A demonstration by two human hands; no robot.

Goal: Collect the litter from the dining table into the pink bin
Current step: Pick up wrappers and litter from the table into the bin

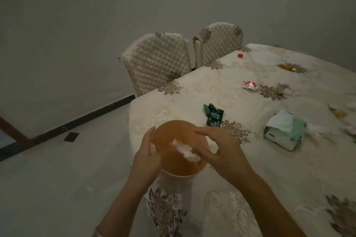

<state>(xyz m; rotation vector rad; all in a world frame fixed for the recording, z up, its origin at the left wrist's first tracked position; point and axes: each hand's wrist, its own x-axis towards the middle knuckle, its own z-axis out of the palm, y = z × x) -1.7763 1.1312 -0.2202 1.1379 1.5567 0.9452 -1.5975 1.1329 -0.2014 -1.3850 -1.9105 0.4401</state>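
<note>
Lower centre, the left hand (148, 158) grips the rim of the pink bin (173, 132) at the corner of the cream embroidered table (289, 169). The right hand (221, 152) lies loose-fingered over a white tissue (185, 150) in the bin's mouth, and I cannot tell whether it holds it. A green wrapper (213, 114) lies mid-frame, and quilted chairs (156, 63) stand by the grey wall (77, 25).

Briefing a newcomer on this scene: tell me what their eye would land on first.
The bin, gripped by the left hand at the table's near corner, with the right hand over it and a white tissue at its fingertips. Behind it lie a green wrapper and a red-and-white wrapper, with a green tissue box to the right.
</note>
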